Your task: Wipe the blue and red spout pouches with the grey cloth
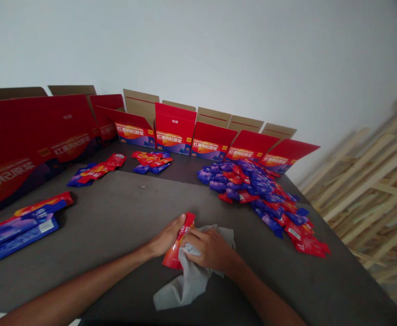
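A red pouch (173, 259) with white lettering is held at a tilt over the near middle of the table. My left hand (167, 238) is closed on its left edge, the thumb near its upper end. My right hand (212, 250) is closed on a light grey cloth (188, 285), pressing it against the right side of the pouch. Part of the cloth hangs down toward the front, and another part sticks out behind my right hand. My hands and the cloth hide the middle of the pouch.
A large heap of blue and red pouches (252, 185) lies to the right. Smaller groups of pouches (152, 160) lie at the back and left. Open red cartons (174, 131) line the back and left sides of the grey table (130, 199). Wooden pallets (371, 194) stand beyond its right edge.
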The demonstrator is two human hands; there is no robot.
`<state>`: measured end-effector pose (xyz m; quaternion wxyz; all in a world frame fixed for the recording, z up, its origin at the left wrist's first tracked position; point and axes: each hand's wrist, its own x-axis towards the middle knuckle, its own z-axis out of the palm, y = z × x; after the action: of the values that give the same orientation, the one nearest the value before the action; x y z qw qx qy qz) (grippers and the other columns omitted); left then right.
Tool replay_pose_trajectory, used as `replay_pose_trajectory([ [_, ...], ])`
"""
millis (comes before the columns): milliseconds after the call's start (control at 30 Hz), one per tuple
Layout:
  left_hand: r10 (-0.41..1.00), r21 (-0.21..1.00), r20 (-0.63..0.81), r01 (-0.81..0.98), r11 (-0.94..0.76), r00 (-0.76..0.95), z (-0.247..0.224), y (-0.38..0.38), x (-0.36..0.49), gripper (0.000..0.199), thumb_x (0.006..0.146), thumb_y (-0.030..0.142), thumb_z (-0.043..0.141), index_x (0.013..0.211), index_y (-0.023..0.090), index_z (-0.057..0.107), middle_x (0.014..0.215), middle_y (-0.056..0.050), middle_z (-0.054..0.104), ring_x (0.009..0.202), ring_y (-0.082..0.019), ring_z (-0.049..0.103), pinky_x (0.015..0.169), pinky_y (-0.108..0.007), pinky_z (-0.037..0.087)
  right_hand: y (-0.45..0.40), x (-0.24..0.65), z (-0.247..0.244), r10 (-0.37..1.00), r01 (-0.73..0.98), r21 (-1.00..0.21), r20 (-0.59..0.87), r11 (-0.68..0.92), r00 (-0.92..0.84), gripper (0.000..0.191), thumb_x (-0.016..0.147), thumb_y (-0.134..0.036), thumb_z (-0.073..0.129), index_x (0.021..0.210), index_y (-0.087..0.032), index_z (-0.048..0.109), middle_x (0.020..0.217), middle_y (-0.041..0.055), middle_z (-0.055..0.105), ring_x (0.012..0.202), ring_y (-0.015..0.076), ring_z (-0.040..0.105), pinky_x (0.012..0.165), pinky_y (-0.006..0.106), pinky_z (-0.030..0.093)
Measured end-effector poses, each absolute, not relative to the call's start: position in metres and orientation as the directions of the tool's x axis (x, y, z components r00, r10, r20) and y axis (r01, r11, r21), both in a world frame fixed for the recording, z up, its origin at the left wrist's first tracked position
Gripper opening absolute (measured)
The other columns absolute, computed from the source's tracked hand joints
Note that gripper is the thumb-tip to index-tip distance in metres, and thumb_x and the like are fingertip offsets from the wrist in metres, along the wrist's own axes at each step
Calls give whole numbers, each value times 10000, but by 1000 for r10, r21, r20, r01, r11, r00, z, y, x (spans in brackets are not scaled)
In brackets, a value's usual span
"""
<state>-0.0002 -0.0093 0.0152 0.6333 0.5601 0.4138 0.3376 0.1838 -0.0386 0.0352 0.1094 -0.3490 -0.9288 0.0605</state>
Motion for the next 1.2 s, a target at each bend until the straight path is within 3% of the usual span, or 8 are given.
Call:
replay_pose_trajectory([
  [167,906,990,-144,54,133,397,17,-9,0,650,895,708,324,883,165,681,864,-55,712,842,-205,622,841,-310,468,-42,183,33,605,582,-183,116,792,-788,272,910,-370,626,1152,-251,588,1089,14,671,881,184,647,740,278,454],
  [300,897,990,-141,45,134,419,17,-9,1,624,889,711,341,853,175,657,889,-53,717,873,-208,625,869,-310,463,-36,184,31,707,687,-168,203,707,-678,256,921,-344,612,1148,-228,586,1094,47,661,882,195,650,729,285,469],
  [500,894,991,-133,27,135,428,13,-9,1,636,885,715,347,972,179,679,1042,-69,721,984,-233,622,930,-331,448,-30,186,31,790,766,-221,294,604,-539,199,938,-277,582,1124,-209,591,1060,57,659,868,180,647,713,267,471],
  [833,912,992,-119,92,90,393,21,-10,1,670,897,717,284,867,168,667,856,-60,702,858,-212,616,876,-323,458,-42,183,35,591,565,-191,127,803,-797,260,896,-353,640,1130,-253,586,1083,-8,672,873,172,649,715,268,442],
  [1200,899,991,-137,55,125,417,15,-9,0,596,907,683,345,953,177,658,1007,-60,715,972,-221,617,937,-329,444,-31,186,33,803,781,-222,298,584,-516,187,928,-267,582,1110,-221,582,1034,38,658,854,183,649,703,271,466],
])
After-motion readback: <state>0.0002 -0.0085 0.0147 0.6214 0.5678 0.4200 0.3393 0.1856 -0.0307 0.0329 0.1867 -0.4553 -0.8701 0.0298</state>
